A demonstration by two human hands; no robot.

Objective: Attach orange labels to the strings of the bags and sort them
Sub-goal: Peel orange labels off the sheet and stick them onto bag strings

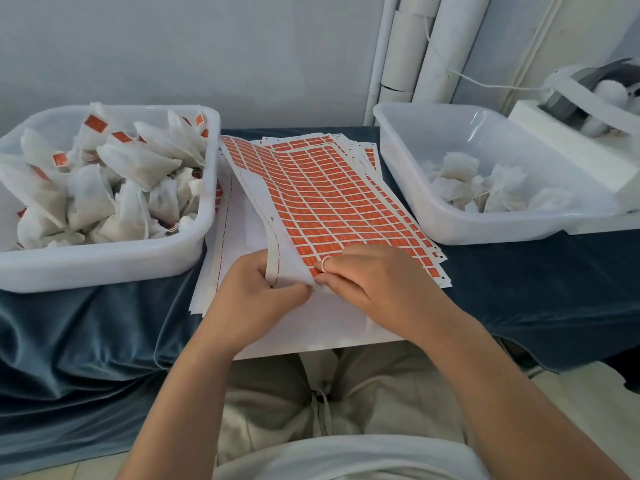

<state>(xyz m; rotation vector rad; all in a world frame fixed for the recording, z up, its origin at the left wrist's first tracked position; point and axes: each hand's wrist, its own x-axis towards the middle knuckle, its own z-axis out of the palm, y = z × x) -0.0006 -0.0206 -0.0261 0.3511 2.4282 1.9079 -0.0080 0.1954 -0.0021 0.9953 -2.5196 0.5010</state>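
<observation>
A stack of sheets of orange labels (332,199) lies in the middle of the table between two white tubs. My left hand (263,289) grips the lifted near edge of the top sheet's white margin. My right hand (367,275), a ring on one finger, pinches at the same near corner, fingertips on the orange labels. The left tub (104,261) is piled with white bags (114,181) that carry orange labels. The right tub (460,220) holds several white bags (495,188) without labels.
A dark blue cloth (86,334) covers the table and hangs over its front. Used white backing sheets (311,327) lie under my hands. White pipes (415,46) stand against the wall behind; a white machine (588,98) sits at the far right.
</observation>
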